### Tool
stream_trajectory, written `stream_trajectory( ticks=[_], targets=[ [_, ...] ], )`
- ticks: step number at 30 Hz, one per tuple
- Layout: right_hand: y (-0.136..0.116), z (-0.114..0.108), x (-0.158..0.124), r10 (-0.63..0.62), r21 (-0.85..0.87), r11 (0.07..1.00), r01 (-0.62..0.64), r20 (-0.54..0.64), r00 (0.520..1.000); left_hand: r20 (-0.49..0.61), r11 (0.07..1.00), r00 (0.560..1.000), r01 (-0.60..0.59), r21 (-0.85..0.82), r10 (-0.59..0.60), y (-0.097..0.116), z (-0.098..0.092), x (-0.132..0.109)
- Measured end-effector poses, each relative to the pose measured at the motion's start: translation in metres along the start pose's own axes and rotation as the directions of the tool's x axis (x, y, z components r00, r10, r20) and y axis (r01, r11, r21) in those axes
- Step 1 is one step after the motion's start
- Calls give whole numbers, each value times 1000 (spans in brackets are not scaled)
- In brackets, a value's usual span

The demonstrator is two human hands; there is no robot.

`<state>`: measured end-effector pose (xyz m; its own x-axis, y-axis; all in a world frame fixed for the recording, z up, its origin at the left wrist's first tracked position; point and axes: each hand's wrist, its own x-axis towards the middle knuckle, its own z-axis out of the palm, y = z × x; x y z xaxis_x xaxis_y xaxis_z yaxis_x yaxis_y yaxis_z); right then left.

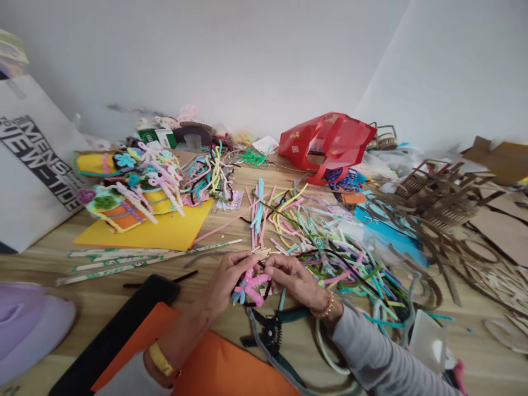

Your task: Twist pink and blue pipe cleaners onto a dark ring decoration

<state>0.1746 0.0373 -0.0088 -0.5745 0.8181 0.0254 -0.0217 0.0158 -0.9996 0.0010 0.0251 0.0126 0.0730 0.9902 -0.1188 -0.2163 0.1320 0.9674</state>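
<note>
My left hand (229,280) and my right hand (293,279) meet above the wooden table (103,286), both pinching a small pink pipe-cleaner figure (249,287) with a blue end. Just below my hands lie green-handled pliers (270,333), which neither hand touches. A loose heap of multicoloured pipe cleaners (325,247) spreads beyond my right hand. Several long green-and-white strips (144,263) lie to the left of my left hand.
Pipe-cleaner flowers (132,184) stand on a yellow card sheet (144,231) at the back left. A red bag (325,140) sits behind the heap. Laser-cut cardboard pieces (441,198) crowd the right. A black tablet (119,324) and orange sheet (231,368) lie near me.
</note>
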Motion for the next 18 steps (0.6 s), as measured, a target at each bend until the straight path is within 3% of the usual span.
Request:
stream_trajectory(
  ticks=[7, 18],
  targets=[
    [-2, -1, -2, -7, -36, 999, 10, 68, 998, -5, 998, 1000, 26, 59, -25, -6, -4, 0],
    [5, -5, 0, 90, 186, 981, -62, -150, 985, 172, 955, 975, 177, -237, -138, -12, -8, 14]
  ],
)
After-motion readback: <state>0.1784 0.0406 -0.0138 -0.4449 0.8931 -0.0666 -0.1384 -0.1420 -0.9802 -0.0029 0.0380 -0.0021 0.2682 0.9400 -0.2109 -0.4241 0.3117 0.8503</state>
